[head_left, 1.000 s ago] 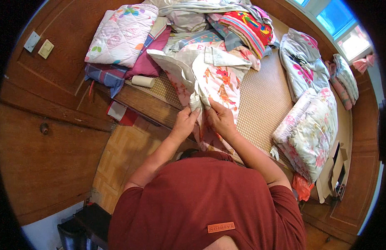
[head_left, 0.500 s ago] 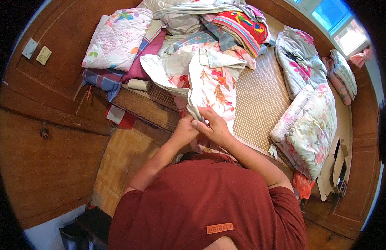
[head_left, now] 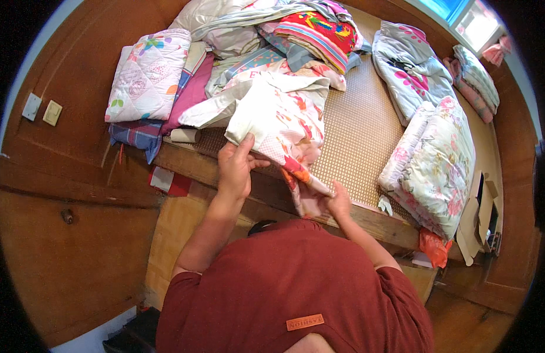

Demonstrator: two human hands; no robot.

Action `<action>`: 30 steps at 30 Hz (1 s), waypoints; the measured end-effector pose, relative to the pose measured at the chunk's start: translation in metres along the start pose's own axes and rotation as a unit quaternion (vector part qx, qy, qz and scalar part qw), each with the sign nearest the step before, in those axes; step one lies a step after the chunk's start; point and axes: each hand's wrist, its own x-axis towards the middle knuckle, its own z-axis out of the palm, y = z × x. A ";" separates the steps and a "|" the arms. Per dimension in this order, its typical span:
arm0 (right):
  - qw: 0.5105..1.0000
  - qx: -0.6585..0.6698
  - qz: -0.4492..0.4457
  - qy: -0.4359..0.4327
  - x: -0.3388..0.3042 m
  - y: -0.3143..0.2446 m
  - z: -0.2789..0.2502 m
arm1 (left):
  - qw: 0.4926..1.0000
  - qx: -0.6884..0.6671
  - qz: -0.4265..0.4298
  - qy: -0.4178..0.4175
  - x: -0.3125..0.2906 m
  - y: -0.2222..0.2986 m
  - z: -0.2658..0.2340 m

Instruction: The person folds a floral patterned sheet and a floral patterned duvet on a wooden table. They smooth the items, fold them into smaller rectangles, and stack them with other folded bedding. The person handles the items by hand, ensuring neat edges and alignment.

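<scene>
A white sheet [head_left: 290, 117] with a red and orange flower print hangs from the bed's front edge toward me, its upper part heaped on the bed mat. My left hand [head_left: 236, 167] pinches its pale edge between thumb and fingers. Lower and to the right, my right hand [head_left: 338, 201] is closed on another part of the same edge. Between the two hands the edge runs in a taut slanting line. A loose fold droops below it. The fingertips of my right hand are partly hidden.
Behind the sheet lies a bedding pile with a red striped blanket [head_left: 319, 35]. A folded quilt [head_left: 152, 76] is at left, beside a paper roll [head_left: 185, 136]. To the right are a grey cloth [head_left: 410, 70], a floral quilt [head_left: 440, 170] and an open cardboard box [head_left: 478, 220].
My hands were together on the sheet. Now they are apart: the left has moved left and up, the right to the right and down, stretching the edge between them.
</scene>
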 end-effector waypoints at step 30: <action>0.887 0.373 -0.164 -0.219 -0.053 -0.033 -0.234 | 0.953 0.271 -0.071 -0.117 0.041 -0.020 -0.053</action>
